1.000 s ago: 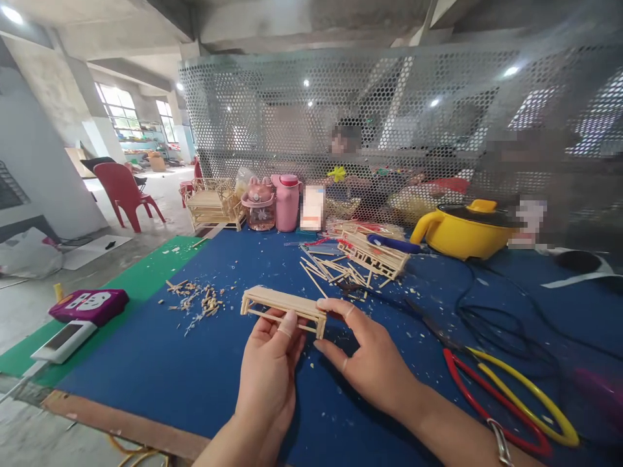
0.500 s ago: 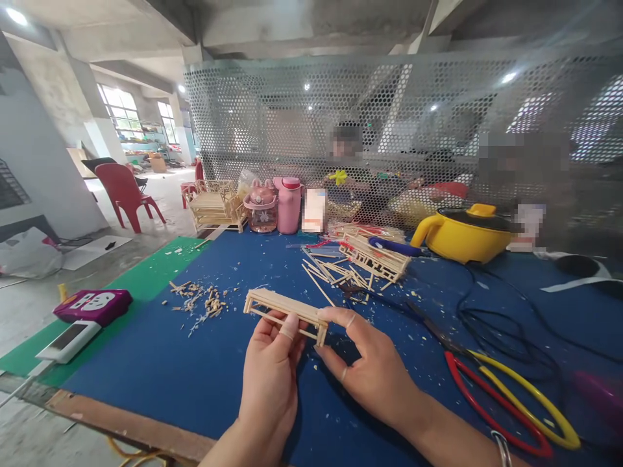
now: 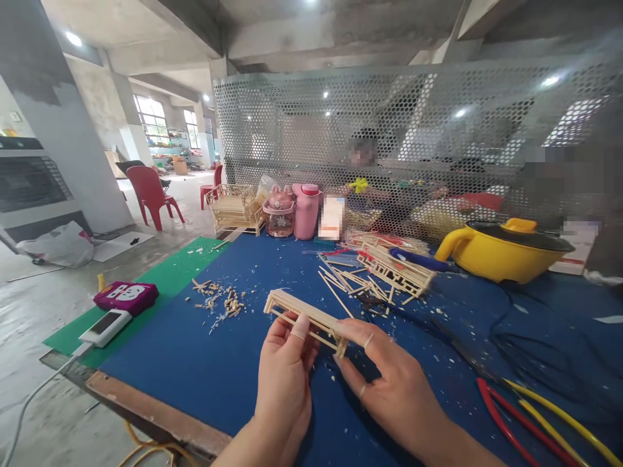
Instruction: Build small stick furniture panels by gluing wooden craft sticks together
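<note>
A miniature wooden bench (image 3: 307, 312) built from thin sticks is held above the blue table top, its slatted top tilted toward me. My left hand (image 3: 286, 370) is closed around its middle, thumb on the front edge and fingers underneath. My right hand (image 3: 399, 376) pinches the right end between index finger and thumb, by the short legs. Pale bands circle fingers of my right hand. Beyond the bench lie loose sticks (image 3: 343, 277) and a larger stick-built frame (image 3: 402, 267). Small stick offcuts (image 3: 228, 301) are scattered to the left.
Large scissors or pliers with red and yellow handles (image 3: 501, 415) lie at right, near black cables and a yellow pot (image 3: 506, 256). Behind stand a pink bottle (image 3: 305, 214), a jug (image 3: 279, 217) and stick furniture (image 3: 236, 211). A purple power strip (image 3: 126, 297) is left; perforated metal screens the back.
The whole view has turned slightly left, so things appear farther right. Both hands keep the same hold on the bench.
</note>
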